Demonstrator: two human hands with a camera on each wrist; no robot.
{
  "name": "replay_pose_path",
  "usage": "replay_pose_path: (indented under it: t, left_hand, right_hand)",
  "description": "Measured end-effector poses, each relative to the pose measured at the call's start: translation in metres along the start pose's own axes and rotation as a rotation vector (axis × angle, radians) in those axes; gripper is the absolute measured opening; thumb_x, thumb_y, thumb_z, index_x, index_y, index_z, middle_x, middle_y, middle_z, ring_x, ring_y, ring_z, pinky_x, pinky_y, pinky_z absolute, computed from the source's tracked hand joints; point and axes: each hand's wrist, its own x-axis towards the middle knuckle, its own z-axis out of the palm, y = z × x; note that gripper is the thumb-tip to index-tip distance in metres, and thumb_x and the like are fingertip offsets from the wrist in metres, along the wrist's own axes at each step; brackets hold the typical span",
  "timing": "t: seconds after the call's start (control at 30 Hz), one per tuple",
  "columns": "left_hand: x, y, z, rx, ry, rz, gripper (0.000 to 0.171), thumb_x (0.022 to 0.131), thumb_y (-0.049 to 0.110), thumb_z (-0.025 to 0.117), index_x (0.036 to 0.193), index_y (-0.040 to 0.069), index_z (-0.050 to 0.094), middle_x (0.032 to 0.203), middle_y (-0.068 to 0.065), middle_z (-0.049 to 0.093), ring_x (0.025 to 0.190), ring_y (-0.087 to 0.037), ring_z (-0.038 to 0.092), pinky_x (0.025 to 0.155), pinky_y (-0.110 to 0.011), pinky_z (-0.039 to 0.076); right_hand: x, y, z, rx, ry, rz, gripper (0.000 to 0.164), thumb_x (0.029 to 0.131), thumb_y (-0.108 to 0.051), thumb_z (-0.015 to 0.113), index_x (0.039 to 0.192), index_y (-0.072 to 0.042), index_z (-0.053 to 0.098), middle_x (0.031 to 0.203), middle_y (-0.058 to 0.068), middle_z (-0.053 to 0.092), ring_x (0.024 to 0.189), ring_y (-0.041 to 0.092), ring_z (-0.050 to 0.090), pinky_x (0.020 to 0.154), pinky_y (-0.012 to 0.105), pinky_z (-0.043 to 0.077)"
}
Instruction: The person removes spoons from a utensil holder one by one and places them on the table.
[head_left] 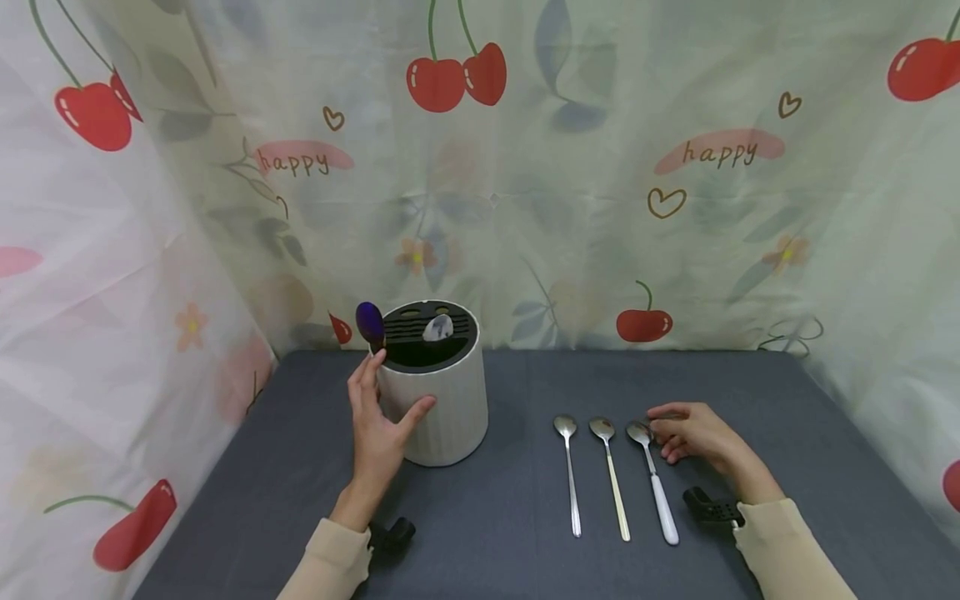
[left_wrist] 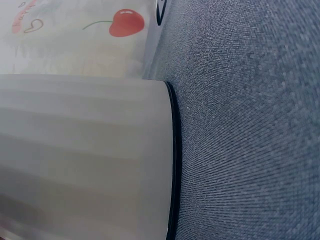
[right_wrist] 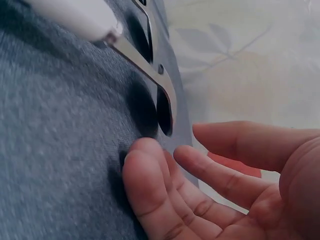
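Observation:
My left hand (head_left: 380, 437) rests against the left side of a pale ribbed utensil holder (head_left: 453, 417), thumb spread across its front, fingertips near the rim. A dark purple spoon (head_left: 370, 323) stands upright beside those fingertips. A silver spoon's bowl (head_left: 438, 327) shows above the slotted black top. My right hand (head_left: 697, 435) hovers low by the bowl of a white-handled spoon (head_left: 661, 497), fingers loosely bent, with a small gap between them and the bowl (right_wrist: 167, 110). In the left wrist view the holder's wall (left_wrist: 85, 155) fills much of the picture; the fingers are hidden.
Left of the white-handled spoon lie a spoon with a pale yellow handle (head_left: 617, 492) and an all-silver spoon (head_left: 571, 483), bowls pointing away. A dark grey cloth (head_left: 510, 542) covers the table. Printed curtains (head_left: 555, 250) hang behind and at both sides.

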Motion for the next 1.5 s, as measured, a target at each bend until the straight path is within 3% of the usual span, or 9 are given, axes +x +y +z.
replay_pose_path:
  t: [0.2,0.4,0.63,0.8,1.03,1.5]
  left_hand:
    - [0.0,0.001,0.0,0.012,-0.002,-0.003,0.096,0.085,0.025,0.089,0.161,0.039,0.032,0.162,-0.01,0.025,0.153,-0.031,0.024,0.117,-0.069,0.027]
    - [0.0,0.001,-0.001,0.018,0.0,-0.011,0.095,0.085,0.027,0.089,0.161,0.039,0.032,0.163,-0.011,0.025,0.153,-0.032,0.024,0.117,-0.069,0.028]
    - [-0.002,0.001,-0.002,0.015,-0.001,-0.005,0.095,0.085,0.024,0.089,0.161,0.038,0.033,0.162,-0.011,0.026,0.152,-0.032,0.025,0.117,-0.069,0.028]
    - [-0.003,-0.002,-0.002,0.012,0.0,0.002,0.097,0.084,0.022,0.09,0.161,0.038,0.033,0.162,-0.01,0.026,0.152,-0.032,0.025,0.116,-0.07,0.029]
    - [-0.002,-0.001,-0.001,0.012,0.003,0.008,0.098,0.084,0.022,0.09,0.161,0.039,0.032,0.163,-0.01,0.026,0.153,-0.032,0.025,0.115,-0.071,0.028]
    - [0.0,0.001,0.0,0.016,-0.002,-0.01,0.095,0.086,0.024,0.088,0.161,0.04,0.032,0.162,-0.01,0.025,0.152,-0.033,0.025,0.116,-0.07,0.028]
  right_hand:
    - [-0.003,-0.003,-0.006,-0.024,0.066,-0.035,0.043,0.104,-0.007,0.057,0.137,0.018,0.051,0.091,0.015,0.066,0.071,0.022,0.067,0.064,0.037,0.061]
    - [-0.01,-0.021,-0.008,-0.028,0.098,-0.14,0.043,0.106,-0.009,0.055,0.14,0.016,0.05,0.1,0.019,0.067,0.079,0.025,0.07,0.071,0.039,0.062]
    - [-0.028,-0.046,-0.008,-0.047,0.145,-0.272,0.045,0.109,-0.024,0.058,0.141,0.008,0.055,0.102,0.01,0.069,0.091,0.026,0.072,0.081,0.039,0.061]
    - [-0.034,-0.06,-0.006,0.005,0.111,-0.324,0.05,0.108,-0.029,0.06,0.141,0.008,0.054,0.11,0.012,0.069,0.098,0.021,0.073,0.087,0.033,0.06]
    - [-0.028,-0.087,0.002,0.055,0.047,-0.373,0.049,0.107,-0.026,0.062,0.144,0.005,0.053,0.126,0.003,0.067,0.114,0.018,0.069,0.096,0.03,0.056]
    - [-0.016,-0.133,0.023,0.085,-0.054,-0.448,0.049,0.108,-0.021,0.06,0.15,0.0,0.049,0.139,0.017,0.058,0.115,0.015,0.069,0.101,0.034,0.054]
